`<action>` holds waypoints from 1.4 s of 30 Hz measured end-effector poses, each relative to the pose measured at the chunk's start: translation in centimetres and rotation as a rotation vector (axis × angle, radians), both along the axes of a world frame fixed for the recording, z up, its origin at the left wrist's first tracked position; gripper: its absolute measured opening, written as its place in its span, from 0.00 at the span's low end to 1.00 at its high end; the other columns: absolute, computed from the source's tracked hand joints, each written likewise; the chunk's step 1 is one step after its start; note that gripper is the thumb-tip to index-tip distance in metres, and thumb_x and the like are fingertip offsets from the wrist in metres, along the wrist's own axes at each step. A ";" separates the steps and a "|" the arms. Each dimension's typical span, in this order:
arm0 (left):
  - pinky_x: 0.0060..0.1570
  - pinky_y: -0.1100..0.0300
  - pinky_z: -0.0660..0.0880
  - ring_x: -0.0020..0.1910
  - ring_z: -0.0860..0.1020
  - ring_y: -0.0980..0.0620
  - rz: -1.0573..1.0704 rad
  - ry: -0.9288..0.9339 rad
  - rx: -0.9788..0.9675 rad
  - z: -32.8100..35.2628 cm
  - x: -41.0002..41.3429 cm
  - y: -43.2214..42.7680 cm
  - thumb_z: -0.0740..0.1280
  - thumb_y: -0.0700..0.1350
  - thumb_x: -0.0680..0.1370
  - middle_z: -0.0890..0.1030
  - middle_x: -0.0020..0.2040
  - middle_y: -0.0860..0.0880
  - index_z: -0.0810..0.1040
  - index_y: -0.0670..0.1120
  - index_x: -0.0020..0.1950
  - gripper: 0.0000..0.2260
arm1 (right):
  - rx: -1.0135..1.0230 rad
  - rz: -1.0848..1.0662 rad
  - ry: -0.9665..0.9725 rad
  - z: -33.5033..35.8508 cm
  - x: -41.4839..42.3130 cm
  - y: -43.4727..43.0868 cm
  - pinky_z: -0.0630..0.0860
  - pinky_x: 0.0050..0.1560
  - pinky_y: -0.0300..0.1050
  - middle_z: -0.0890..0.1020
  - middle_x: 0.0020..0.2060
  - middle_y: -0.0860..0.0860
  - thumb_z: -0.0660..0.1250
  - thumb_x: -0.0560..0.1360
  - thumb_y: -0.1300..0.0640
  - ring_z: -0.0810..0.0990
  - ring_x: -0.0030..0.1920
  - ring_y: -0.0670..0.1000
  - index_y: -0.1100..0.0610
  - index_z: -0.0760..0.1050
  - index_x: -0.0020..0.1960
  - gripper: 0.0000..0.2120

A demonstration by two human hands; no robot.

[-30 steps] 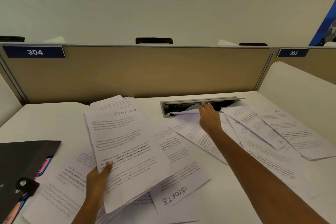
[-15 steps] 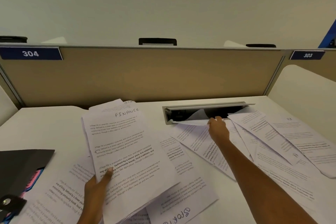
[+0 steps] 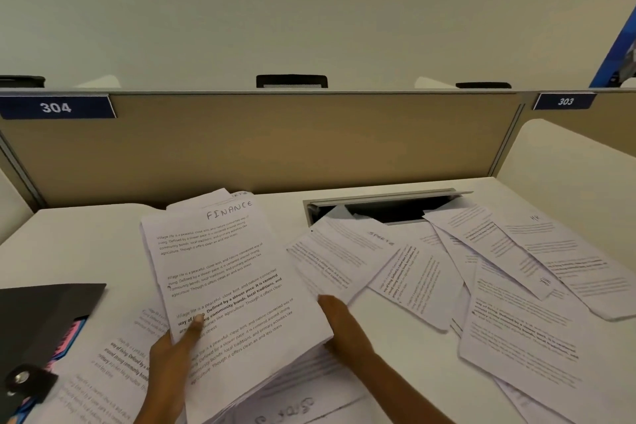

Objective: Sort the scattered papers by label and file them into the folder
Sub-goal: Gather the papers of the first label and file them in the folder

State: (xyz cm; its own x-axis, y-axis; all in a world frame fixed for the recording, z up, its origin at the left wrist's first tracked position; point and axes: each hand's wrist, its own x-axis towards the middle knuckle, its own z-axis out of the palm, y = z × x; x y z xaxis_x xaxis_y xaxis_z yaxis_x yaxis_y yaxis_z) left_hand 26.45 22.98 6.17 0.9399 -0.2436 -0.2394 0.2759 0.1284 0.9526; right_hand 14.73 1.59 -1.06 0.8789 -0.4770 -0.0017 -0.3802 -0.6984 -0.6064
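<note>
My left hand (image 3: 175,354) grips a stack of printed sheets (image 3: 227,286) from below, thumb on top; the top sheet is hand-labelled FINANCE. My right hand (image 3: 344,327) is at the stack's right edge, fingers pinching the near edge of a single sheet (image 3: 330,262) with a faint SPORTS label, lifted and tilted over the desk. More loose sheets (image 3: 523,289) lie overlapping on the right. Another SPORTS sheet (image 3: 285,406) peeks out under the stack. The black folder (image 3: 44,313) lies open at the left edge, pink and blue tabs showing inside.
A cable slot (image 3: 385,206) with a raised metal flap is set into the white desk (image 3: 75,244) at the back; paper corners hang over it. A tan partition (image 3: 275,144) closes the back, a white side divider (image 3: 568,162) the right.
My right hand has drawn back from the cable slot toward me, bringing one sheet with it to the right edge of the stack. The left hand keeps the stack where it was.
</note>
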 end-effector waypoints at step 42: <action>0.35 0.57 0.80 0.43 0.84 0.44 -0.370 0.030 0.098 2.1 -0.6 7.0 0.78 0.65 0.43 0.85 0.45 0.44 0.78 0.43 0.53 0.44 | 0.977 -0.106 -0.151 7.8 -0.8 7.0 0.80 0.49 0.52 0.85 0.48 0.51 0.67 0.73 0.57 0.84 0.48 0.53 0.55 0.76 0.56 0.12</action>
State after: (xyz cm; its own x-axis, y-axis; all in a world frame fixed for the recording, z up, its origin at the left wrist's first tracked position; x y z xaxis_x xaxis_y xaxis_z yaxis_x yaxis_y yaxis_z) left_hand 25.83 29.99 8.29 0.7845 -0.5400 -0.3048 0.3147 -0.0767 0.9461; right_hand 13.91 8.61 6.71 0.8553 -0.4020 -0.3270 -0.2829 0.1664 -0.9446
